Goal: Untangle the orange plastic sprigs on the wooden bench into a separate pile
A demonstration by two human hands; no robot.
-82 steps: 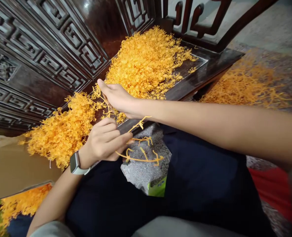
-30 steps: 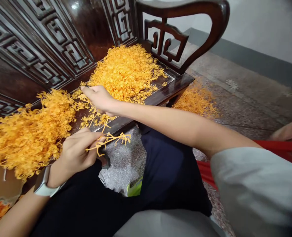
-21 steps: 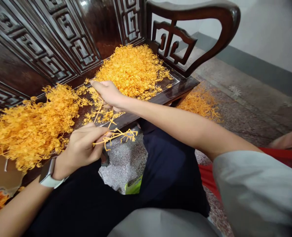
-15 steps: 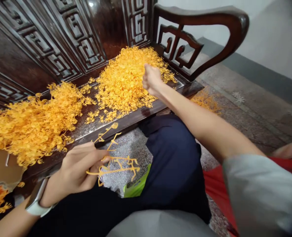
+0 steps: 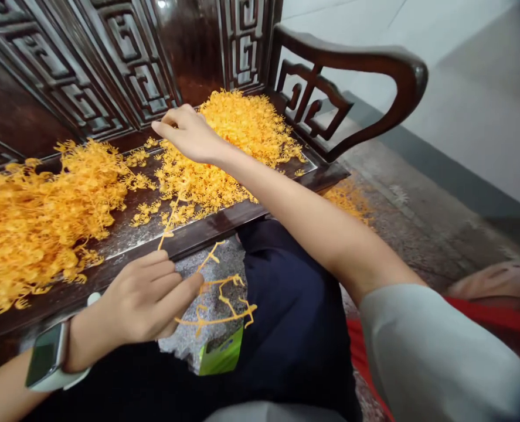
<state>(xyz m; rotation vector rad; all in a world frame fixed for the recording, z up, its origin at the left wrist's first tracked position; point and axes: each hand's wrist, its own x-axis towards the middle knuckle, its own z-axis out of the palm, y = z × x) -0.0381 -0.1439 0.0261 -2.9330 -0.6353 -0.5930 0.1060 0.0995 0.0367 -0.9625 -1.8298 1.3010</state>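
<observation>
In the lower middle, my left hand (image 5: 149,299) is closed around a thin yellow plastic sprue frame (image 5: 224,319), whose branching arms stick out on both sides of the fingers. My right hand (image 5: 189,133) reaches across over the near heap, thumb and fingers pointing left with a small gap between them and nothing visible in it. Behind and below it spreads a heap of small yellow plastic pieces (image 5: 246,123) with thin prongs. To the left lies a second, more tangled yellow pile (image 5: 44,223).
Both piles sit on a dark wooden bench (image 5: 224,225) with a carved back (image 5: 132,53) and a curved armrest (image 5: 365,55). Yellow scraps (image 5: 350,199) lie on the floor at right. A green packet (image 5: 222,354) shows below the left hand. Red cloth (image 5: 483,316) is at right.
My right hand has moved left from above the right-hand heap, its fist loosening. My left hand still grips the sprue frame, turned a little. The view has shifted slightly.
</observation>
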